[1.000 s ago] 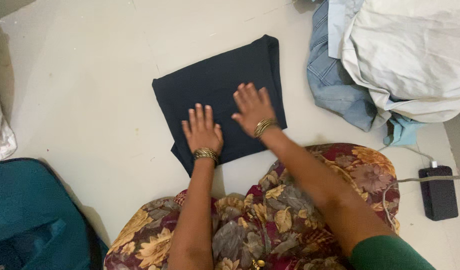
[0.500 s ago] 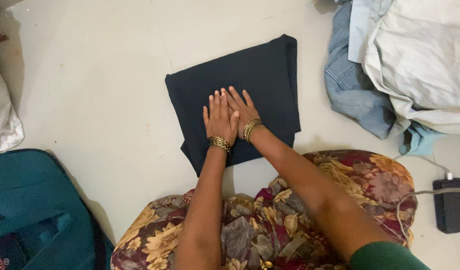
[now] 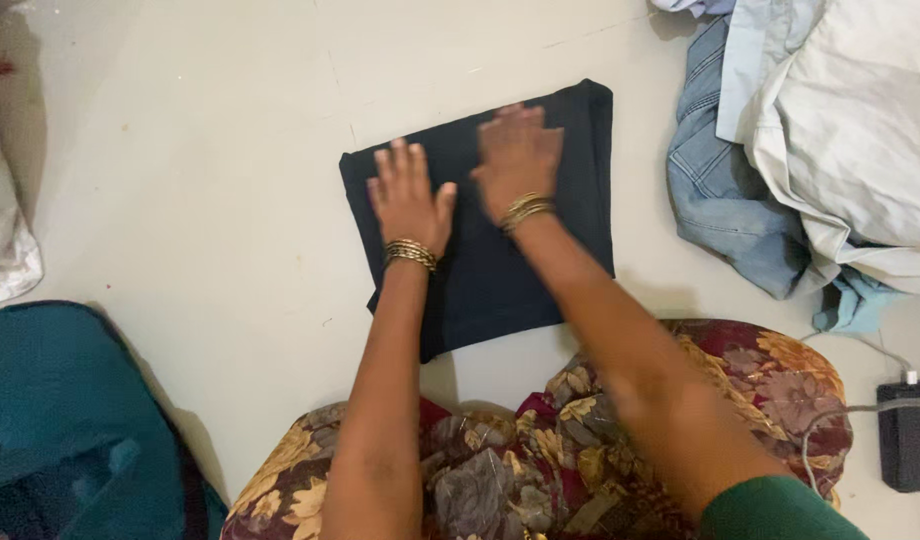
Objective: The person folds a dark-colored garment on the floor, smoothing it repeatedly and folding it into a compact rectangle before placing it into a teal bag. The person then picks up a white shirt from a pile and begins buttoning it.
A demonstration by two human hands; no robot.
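Lying flat, the folded dark cloth runs slightly tilted, near-to-far.

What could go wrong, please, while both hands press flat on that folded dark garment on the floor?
The right hand is blurred with motion near the far edge of the folded dark garment, so it might push the top layer askew. The left hand pins only the left side, so the garment could slide on the smooth floor. The clothes pile lies close on the right and might get mixed in.
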